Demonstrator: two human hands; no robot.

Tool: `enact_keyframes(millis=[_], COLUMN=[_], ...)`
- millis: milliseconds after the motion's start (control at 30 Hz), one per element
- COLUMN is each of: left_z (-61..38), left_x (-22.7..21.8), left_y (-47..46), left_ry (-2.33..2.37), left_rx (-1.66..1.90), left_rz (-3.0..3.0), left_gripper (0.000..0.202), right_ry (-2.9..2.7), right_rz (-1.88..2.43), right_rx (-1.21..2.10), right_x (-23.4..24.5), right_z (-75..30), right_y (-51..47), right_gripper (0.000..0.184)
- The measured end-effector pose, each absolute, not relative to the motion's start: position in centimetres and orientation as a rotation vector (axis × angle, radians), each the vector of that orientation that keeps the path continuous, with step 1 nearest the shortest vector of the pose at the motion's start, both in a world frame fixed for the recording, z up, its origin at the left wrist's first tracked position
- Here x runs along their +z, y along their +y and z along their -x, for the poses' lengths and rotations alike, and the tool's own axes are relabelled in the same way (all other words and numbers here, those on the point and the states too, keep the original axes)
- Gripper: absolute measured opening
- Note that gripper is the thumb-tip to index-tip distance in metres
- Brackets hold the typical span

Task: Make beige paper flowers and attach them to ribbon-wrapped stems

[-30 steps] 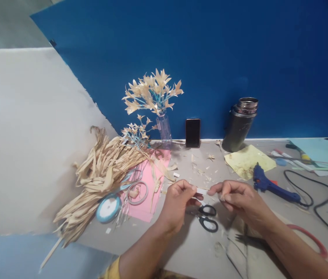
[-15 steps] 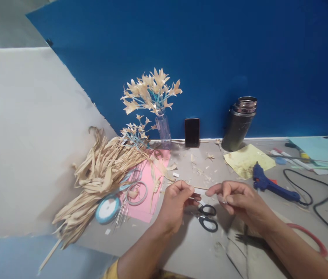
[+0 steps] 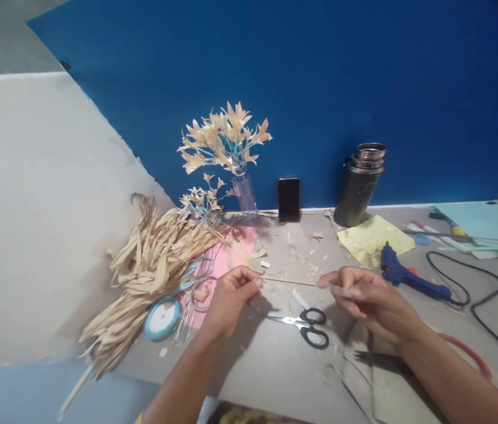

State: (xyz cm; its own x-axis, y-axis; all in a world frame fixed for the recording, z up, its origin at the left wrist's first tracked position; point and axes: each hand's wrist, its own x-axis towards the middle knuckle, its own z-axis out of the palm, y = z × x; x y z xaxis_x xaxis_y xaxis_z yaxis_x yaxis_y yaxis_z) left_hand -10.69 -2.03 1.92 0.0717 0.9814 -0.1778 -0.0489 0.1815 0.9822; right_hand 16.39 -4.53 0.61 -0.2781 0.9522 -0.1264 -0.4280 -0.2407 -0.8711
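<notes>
My left hand (image 3: 235,300) is over the table, thumb and fingers pinched together; what they hold, if anything, is hidden. My right hand (image 3: 375,300) pinches a small pale strip (image 3: 341,291) between thumb and fingers. A thin straw-coloured stick (image 3: 291,281) spans the gap between the hands; I cannot tell whether it touches either one. Beneath that gap lie black-handled scissors (image 3: 295,321), with a small white paper strip (image 3: 300,299) by their handles.
Dried husks (image 3: 156,259), a blue ribbon spool (image 3: 163,318) and pink paper (image 3: 242,238) lie left. Behind stand husk flowers (image 3: 225,138) in a clear bottle (image 3: 244,194), a phone (image 3: 288,200) and a dark flask (image 3: 359,185). A blue glue gun (image 3: 412,280) with cord lies right.
My left hand has moved left, away from my right hand, uncovering more of the stick and the scissors' blades. My right hand stays in nearly the same place, still pinching.
</notes>
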Motion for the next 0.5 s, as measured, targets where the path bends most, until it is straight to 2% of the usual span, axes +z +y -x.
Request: enact_keyframes(millis=[300, 500], left_z=[13.5, 14.2], left_x=[1.6, 1.4], left_y=[-1.7, -1.0], left_ry=[1.205, 1.288], left_rx=[0.897, 0.763], left_rz=[-0.951, -1.147], left_gripper=[0.031, 0.034], right_ry=[-0.856, -0.854], right_rz=[0.825, 0.966], right_rx=[1.565, 1.156], right_x=[2.0, 5.3], right_z=[-18.4, -21.8], right_y=[-4.3, -6.1], right_gripper=[0.015, 0.015])
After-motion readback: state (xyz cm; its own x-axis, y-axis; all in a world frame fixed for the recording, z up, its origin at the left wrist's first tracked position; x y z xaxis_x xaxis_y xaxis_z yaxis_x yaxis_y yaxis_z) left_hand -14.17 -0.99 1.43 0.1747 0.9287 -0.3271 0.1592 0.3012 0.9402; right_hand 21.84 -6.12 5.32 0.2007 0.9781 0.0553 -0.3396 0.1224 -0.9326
